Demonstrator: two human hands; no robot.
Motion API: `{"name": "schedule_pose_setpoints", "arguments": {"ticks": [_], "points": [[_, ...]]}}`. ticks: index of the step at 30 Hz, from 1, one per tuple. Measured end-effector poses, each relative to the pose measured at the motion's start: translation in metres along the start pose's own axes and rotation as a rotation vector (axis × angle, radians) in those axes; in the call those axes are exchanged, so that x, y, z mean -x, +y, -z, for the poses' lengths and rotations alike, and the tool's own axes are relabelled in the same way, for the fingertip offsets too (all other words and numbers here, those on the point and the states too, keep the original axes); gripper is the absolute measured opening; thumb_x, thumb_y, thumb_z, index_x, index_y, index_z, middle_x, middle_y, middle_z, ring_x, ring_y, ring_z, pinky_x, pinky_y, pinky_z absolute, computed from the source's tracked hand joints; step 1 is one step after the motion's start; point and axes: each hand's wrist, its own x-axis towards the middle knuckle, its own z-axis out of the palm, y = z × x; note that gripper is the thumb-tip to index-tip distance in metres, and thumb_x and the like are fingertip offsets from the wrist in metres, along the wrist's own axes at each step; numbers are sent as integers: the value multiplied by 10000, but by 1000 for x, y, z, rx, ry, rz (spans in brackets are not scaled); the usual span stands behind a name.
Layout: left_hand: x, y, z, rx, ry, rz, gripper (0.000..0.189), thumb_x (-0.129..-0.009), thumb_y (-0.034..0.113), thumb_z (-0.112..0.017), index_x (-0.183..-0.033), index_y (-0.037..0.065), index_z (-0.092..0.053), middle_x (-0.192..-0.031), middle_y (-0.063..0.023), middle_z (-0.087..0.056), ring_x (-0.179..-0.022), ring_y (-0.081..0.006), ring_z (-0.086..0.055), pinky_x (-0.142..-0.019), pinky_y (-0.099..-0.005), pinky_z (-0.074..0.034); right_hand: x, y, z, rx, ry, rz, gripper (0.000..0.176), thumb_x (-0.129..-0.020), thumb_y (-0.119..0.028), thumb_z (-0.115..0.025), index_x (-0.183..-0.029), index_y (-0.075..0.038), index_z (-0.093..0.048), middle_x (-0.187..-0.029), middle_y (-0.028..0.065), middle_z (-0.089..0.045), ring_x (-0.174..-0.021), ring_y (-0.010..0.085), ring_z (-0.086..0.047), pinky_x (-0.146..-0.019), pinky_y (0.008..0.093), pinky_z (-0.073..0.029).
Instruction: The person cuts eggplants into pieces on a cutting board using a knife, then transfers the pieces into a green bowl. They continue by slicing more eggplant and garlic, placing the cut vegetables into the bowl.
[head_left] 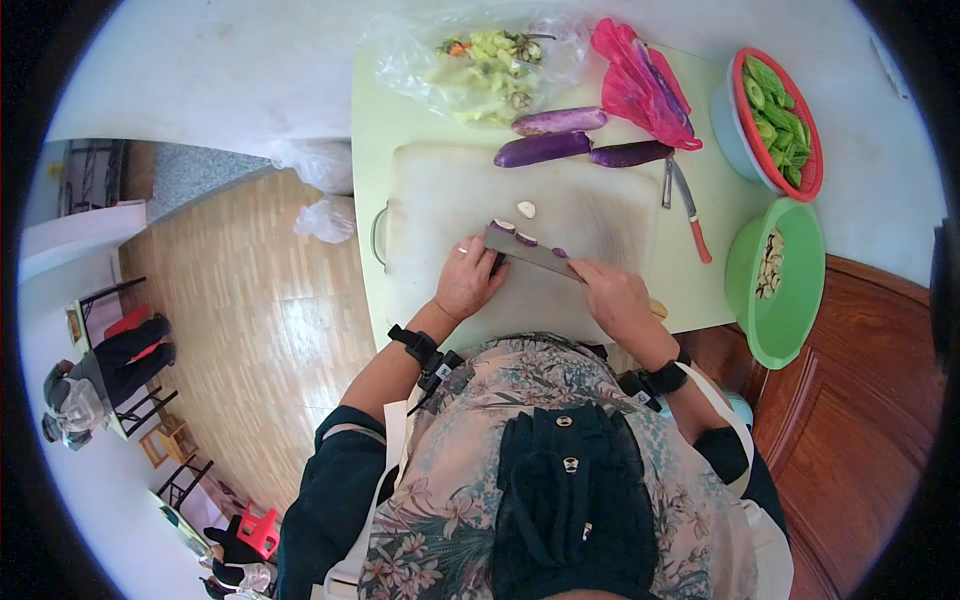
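Observation:
My right hand (618, 305) is closed around a kitchen knife (540, 256) with a broad blade, which lies across the cutting board (430, 190). Fingers curled, my left hand (468, 280) presses a dark piece of eggplant (498, 262) against the board, right by the blade's left end. Much of that piece is hidden by the hand and the blade. Along the blade's far side are a few purple-edged eggplant slices (526, 239). One pale slice (526, 209) lies by itself farther up. Beyond the board rest whole eggplants (543, 150), one of them paler.
A peeler (667, 185) and a red-handled knife (690, 205) lie right of the board. A green basin (745, 260) holds cut pieces; a red basket (815, 150) holds green vegetables. Behind are a plastic bag (410, 65) of peelings and a pink bag (620, 85). People sit far left.

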Motion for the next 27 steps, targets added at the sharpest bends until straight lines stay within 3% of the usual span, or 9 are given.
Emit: {"name": "schedule_pose_setpoints", "arguments": {"ticks": [2,9,12,17,27], "points": [[-3,1,1,-7,75,-41,301,-710,134,-703,-927,-31,-574,-1091,-185,-525,-923,-318,-543,-800,-394,-472,5,2,-2,30,-6,3,287,-790,-27,-510,-1065,-32,-591,-959,111,-643,-743,290,-648,-640,389,-523],[-4,4,6,4,81,-45,331,-712,131,-701,-967,-41,-579,-1091,-182,-529,-917,-315,-547,-796,-397,-472,5,-1,-1,29,-59,-58,271,-801,-34,-531,-1065,-49,-592,-996,110,-653,-784,296,-646,-666,387,-521],[-6,4,7,20,85,-42,339,-711,125,-699,-984,-39,-582,-1082,-169,-533,-919,-316,-547,-796,-398,-472,1,0,-5,28,-32,18,343,-773,11,-509,-1111,-26,-554,-1010,115,-633,-759,296,-647,-635,388,-522],[-5,4,8,38,74,-34,319,-709,115,-720,-976,-12,-602,-961,-167,-563,-892,-348,-563,-792,-416,-480,-13,-8,-11,14,-66,2,319,-777,8,-508,-1091,-15,-558,-1015,123,-631,-783,302,-651,-643,394,-524],[-1,2,3,-5,59,4,438,-708,136,-703,-1088,-34,-569,-1068,-166,-544,-918,-322,-553,-815,-403,-472,-37,-5,-47,28,11,-18,302,-798,-29,-486,-1085,-33,-582,-987,135,-649,-792,310,-658,-678,401,-531]]}}
